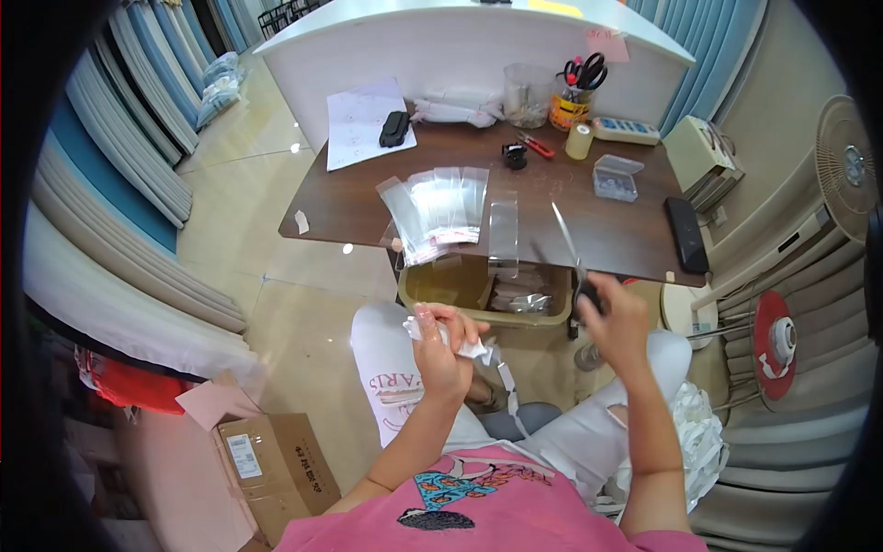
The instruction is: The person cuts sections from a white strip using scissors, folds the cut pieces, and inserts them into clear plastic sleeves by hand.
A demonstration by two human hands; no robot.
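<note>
My left hand [443, 354] is closed around a crumpled white strip [471, 350] above my lap. From it a white band with a small tag [506, 377] hangs down between my legs. My right hand [612, 317], at the table's front edge, grips black-handled scissors [567, 235], whose blades point up and away over the tabletop. Clear plastic sleeves [446, 207] lie fanned out on the brown table [359, 198], with a single sleeve [503, 230] to their right.
An open drawer or bin [432, 287] sits below the table edge. Farther back are a paper [354, 129], a pen cup [570, 109], a tape roll [579, 142] and a clear box [615, 178]. A black phone-like object [684, 235] lies right; a cardboard box [280, 469] stands lower left.
</note>
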